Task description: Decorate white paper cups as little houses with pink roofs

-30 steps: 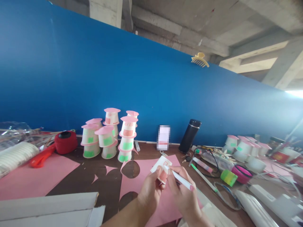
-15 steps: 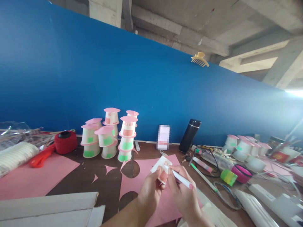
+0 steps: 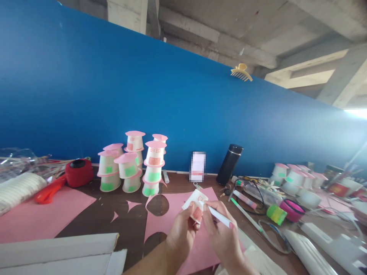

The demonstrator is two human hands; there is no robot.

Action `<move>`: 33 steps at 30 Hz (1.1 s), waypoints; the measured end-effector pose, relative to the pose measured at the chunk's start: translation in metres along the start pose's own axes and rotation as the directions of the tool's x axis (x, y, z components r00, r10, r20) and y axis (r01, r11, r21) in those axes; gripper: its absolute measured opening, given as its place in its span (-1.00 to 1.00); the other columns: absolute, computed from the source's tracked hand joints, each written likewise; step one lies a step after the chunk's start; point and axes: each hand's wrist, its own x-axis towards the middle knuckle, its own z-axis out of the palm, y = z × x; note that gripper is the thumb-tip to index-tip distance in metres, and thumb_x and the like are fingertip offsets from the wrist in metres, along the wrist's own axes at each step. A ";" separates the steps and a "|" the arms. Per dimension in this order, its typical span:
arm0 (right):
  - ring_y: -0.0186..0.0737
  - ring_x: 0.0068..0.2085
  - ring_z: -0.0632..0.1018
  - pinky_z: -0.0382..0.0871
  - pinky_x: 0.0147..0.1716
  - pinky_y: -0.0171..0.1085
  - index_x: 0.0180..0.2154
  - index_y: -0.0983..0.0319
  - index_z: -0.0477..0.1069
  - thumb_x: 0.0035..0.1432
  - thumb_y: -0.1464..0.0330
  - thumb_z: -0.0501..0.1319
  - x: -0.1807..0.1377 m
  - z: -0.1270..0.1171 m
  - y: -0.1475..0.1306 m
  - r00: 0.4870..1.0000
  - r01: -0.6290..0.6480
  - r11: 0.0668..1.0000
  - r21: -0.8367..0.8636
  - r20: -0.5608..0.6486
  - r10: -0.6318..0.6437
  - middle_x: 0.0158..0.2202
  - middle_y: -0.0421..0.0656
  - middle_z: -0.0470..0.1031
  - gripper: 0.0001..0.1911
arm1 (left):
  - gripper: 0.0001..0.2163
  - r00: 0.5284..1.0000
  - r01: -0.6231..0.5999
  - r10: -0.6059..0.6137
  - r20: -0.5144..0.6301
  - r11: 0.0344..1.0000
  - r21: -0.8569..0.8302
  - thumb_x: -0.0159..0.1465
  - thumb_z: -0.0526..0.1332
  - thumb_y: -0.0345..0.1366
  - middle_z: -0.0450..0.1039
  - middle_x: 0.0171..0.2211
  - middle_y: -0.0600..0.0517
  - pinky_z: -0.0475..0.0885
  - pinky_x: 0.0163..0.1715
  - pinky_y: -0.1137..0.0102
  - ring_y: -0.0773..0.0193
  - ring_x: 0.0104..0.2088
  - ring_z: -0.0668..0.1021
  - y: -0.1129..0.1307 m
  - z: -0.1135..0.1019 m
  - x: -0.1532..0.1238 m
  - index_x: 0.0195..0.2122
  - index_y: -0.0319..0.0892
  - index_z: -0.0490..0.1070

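Observation:
My left hand grips a white paper cup tilted on its side, bearing a pink-red door and a small window outline. In my right hand is a white marker pen with a pink end, its tip against or very close to the cup beside the window. Both hands hover over a pink paper sheet with round holes cut from it. To the left stand several stacked paper cups with pink paper roofs, some with green patches, some with pink doors and windows.
A black flask and a blurred upright screen stand by the blue partition. Leftward lie orange-handled scissors, a red tape measure and stacked white cups. A green-capped marker and more roofed cups are at right.
Hardly anything differs. Both hands keep their hold on the cup and the marker pen, and the view has shifted very slightly.

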 end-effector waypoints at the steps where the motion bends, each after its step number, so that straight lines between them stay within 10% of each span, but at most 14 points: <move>1: -0.26 -0.41 0.54 0.38 -0.38 -0.36 -0.30 0.18 0.43 0.26 0.27 0.14 0.000 0.000 0.000 1.000 0.006 1.000 -0.004 -0.001 -0.006 -0.41 -0.19 0.53 -0.84 | -0.70 1.000 0.001 -0.001 -0.004 1.000 -0.002 0.02 0.42 -0.15 0.33 -0.56 0.08 0.13 -0.50 0.42 0.39 -0.53 0.28 0.000 0.000 0.000 -0.39 -0.28 0.46; 33: -0.27 -0.47 0.56 0.44 -0.45 -0.34 -0.24 0.18 0.40 0.24 0.33 0.18 -0.002 -0.004 0.002 0.996 -0.034 0.986 0.162 -0.076 0.047 -0.45 -0.22 0.50 -0.92 | -0.82 0.995 0.040 -0.044 -0.092 0.998 -0.049 0.21 0.27 -0.27 0.35 -0.51 0.03 0.18 -0.57 0.45 0.40 -0.57 0.29 0.005 0.004 0.000 -0.30 -0.31 0.44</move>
